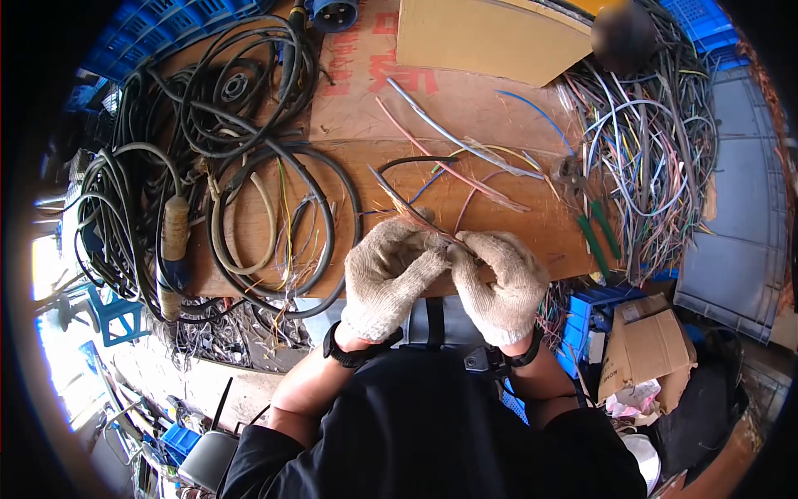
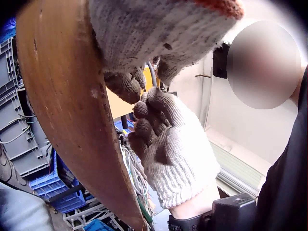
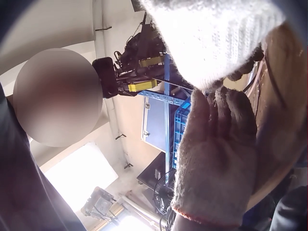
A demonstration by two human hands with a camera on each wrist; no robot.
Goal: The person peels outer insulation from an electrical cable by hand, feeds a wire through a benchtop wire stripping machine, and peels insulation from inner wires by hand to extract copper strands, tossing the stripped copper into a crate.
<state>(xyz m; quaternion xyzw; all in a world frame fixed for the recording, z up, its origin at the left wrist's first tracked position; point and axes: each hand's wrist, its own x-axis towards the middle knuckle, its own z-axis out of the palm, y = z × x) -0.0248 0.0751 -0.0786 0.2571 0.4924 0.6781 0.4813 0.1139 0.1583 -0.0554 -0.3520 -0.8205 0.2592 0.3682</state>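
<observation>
Both hands wear off-white knit gloves and meet over the front edge of the wooden tabletop. Between the fingertips of the left hand and right hand is a length of dark-sheathed cable, its free end slanting up and left. Reddish-brown shows along the cable close to the fingers. Thumb and fingers of each hand pinch it, the two grips nearly touching. In the left wrist view the right glove has curled fingers; gloves hide most of the held part there and in the right wrist view.
Green-handled cutters lie at right beside a heap of mixed wires. Pink wire and pale blue wire lie ahead of the hands. Coiled black cables fill the left. A cardboard box stands below right.
</observation>
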